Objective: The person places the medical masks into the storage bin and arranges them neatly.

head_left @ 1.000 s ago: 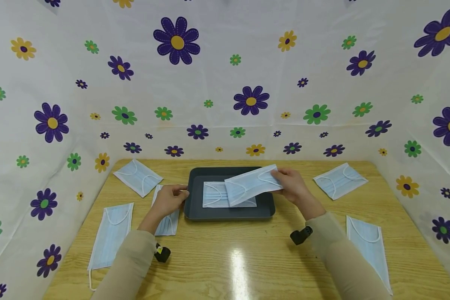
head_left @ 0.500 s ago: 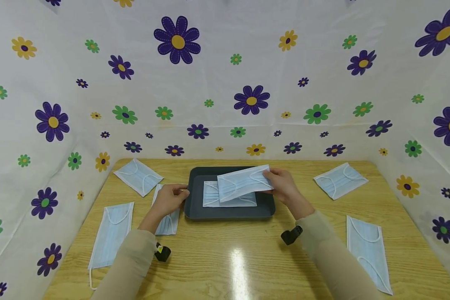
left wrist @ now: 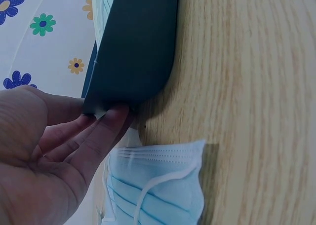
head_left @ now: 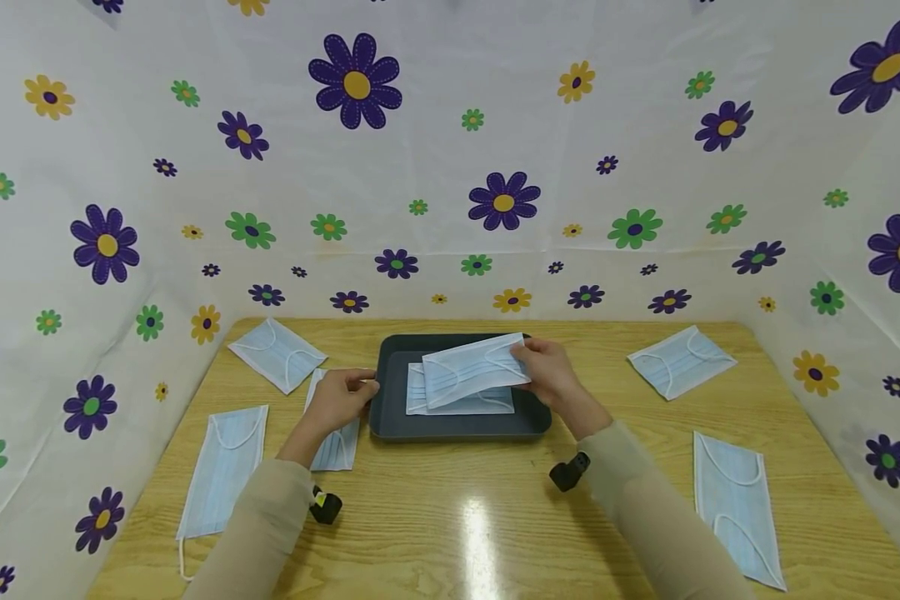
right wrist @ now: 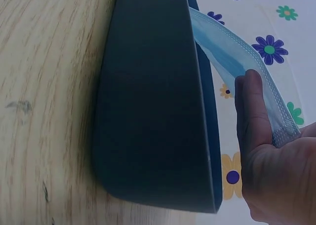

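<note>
While the left hand (head_left: pixel 339 398) pinches the left end of the dark grey tray (head_left: pixel 459 432) in the head view, the right hand (head_left: pixel 553 372), well apart from it, grips the right end of the held mask (head_left: pixel 472 372), which slants over the tray. A yellow patch on the black left wrist camera (head_left: pixel 326 507) is too small to read. The held mask covers much of the lower mask (head_left: pixel 489 406), lying in the tray; whether the two touch cannot be told. On the wooden table (head_left: pixel 450 533), the left hand and wrist partly hide the near-tray mask (head_left: pixel 336 450). The lower frame edge cuts both sleeves (head_left: pixel 667 525).

Left wrist view: the fingers lie against the outside of the tray, and the thumb's end is hidden behind its wall. Below, the near-tray mask, its ear loop showing, is cut off by the lower edge.

Right wrist view: the held mask, bent, lies between the right hand's fingers and thumb, the latter barely visible at the right edge. The tray wall hides the mask's far end.
</note>
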Available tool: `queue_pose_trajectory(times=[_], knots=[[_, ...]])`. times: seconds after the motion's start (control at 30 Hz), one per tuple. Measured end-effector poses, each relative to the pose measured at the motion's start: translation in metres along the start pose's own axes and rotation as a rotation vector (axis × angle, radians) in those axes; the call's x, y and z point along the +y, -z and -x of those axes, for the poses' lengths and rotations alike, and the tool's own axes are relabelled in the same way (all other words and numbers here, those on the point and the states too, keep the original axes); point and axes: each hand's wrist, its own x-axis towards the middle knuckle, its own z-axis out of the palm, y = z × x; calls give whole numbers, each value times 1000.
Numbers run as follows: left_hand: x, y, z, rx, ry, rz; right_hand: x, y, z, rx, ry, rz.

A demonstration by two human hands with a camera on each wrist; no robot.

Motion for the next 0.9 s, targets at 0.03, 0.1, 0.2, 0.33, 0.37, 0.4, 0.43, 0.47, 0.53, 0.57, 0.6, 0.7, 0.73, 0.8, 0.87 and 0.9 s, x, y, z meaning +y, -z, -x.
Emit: queue_pose_trajectory(times=[0.03, 0.1, 0.2, 0.33, 0.37, 0.4, 0.43, 0.47, 0.53, 0.57, 0.6, 0.7, 0.73, 0.8, 0.87, 0.9], knots=[[0, 0, 0, 0, 0, 2, 0, -1, 0, 1, 0, 3], [0, 0, 0, -1, 0, 5, 1, -4, -1, 1, 3, 1], [1, 0, 0, -5, 1, 16, 2, -8, -1, -3, 10, -5], [1, 0, 0, -7, 2, 15, 4, -13, -1, -9, 7, -2], [1, 0, 0, -6, 2, 10, 4, -14, -1, -9, 3, -1], [1, 0, 0, -5, 1, 5, 4, -15, -1, -8, -1, -3], [1, 0, 0, -5, 1, 3, 4, -17, -1, -10, -4, -5], [1, 0, 0, -5, 1, 2, 5, -18, -1, -10, -5, -9], [0, 0, 0, -5, -2, 2, 5, -19, -1, -13, -10, -15], [0, 1, 0, -6, -3, 3, 5, -20, -1, -13, -11, -16], [0, 1, 0, -7, -4, 6, 6, -21, -1, -15, -11, -16], [0, 1, 1, -8, -7, 10, 7, -24, -1, -22, -16, -20], [0, 1, 1, -10, -6, 10, 7, -24, -1, -24, -18, -20], [0, 1, 2, -12, -4, 10, 9, -25, -2, -24, -22, -19], [1, 1, 2, -12, -2, 9, 9, -25, -2, -23, -27, -16], [0, 1, 2, -14, -1, 11, 10, -25, -2, -21, -29, -13]])
